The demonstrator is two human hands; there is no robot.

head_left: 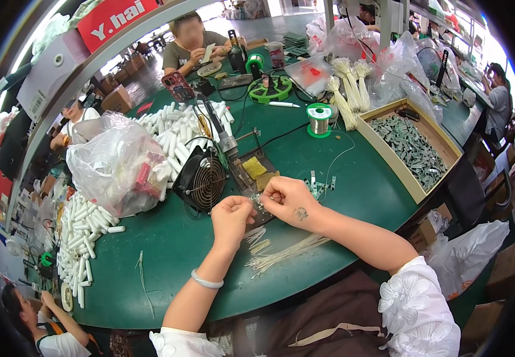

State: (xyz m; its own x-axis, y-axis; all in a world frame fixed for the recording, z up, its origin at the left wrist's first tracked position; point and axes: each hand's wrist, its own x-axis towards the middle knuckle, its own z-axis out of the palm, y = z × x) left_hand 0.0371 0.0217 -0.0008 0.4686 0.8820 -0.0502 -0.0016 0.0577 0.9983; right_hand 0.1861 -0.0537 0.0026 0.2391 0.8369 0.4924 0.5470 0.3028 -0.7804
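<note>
My left hand is closed in a pinch above the green table, just in front of a small black fan with a copper-coloured grille. Close beside it my right hand also pinches, its fingertips near a cluster of tiny pale parts. Whatever lies between the fingers of either hand is too small to make out. Thin white wires lie on the table below the hands. Small circuit boards rest just beyond the right hand. Past the fingertips is a yellow sponge, beside a soldering iron held upright at a slant.
White cylinders are heaped at the left around a clear plastic bag. A solder spool, wire bundles and a cardboard tray of small boards stand at the right. Across the table a person works.
</note>
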